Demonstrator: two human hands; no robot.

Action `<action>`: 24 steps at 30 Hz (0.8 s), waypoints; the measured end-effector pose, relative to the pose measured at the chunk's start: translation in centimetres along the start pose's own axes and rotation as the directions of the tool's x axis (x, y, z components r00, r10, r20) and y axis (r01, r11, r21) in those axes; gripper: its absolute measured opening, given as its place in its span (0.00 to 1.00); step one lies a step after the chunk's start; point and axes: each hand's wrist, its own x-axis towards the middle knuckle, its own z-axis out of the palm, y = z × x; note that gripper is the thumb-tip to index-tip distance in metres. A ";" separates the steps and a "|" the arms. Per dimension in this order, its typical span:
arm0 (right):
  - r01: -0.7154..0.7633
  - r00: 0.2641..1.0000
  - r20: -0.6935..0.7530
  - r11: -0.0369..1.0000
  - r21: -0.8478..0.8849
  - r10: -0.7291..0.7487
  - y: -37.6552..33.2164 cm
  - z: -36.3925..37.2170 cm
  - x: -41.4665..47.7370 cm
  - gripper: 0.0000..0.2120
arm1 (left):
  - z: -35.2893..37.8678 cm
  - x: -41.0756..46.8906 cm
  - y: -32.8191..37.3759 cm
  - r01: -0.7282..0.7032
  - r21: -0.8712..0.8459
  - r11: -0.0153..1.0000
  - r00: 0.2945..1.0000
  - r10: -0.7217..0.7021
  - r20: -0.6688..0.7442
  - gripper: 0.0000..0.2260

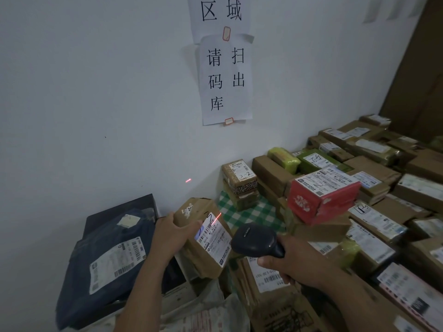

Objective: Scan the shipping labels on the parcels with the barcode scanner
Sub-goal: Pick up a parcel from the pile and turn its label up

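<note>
My left hand (169, 232) grips a brown cardboard parcel (191, 255) by its upper left side and holds it tilted, its white shipping label (213, 238) facing me. My right hand (291, 261) grips the handle of a black barcode scanner (255, 239), whose head points at the label from the right. A red laser line (217, 217) falls across the label's top right corner. A second red spot (188, 180) shows on the wall above.
A dark blue bag parcel (105, 264) with a white label lies at the left on a black box. Many labelled cardboard parcels fill the right side, among them a red box (321, 200). A green checked cloth (244, 212) lies behind. Paper signs (225, 77) hang on the white wall.
</note>
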 end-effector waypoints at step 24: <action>-0.199 0.842 -0.431 0.929 0.311 0.325 3.8 -2.0 5.1 0.12 | 6.9 8.6 5.3 -0.399 0.095 0.912 0.900 0.370 0.229 0.51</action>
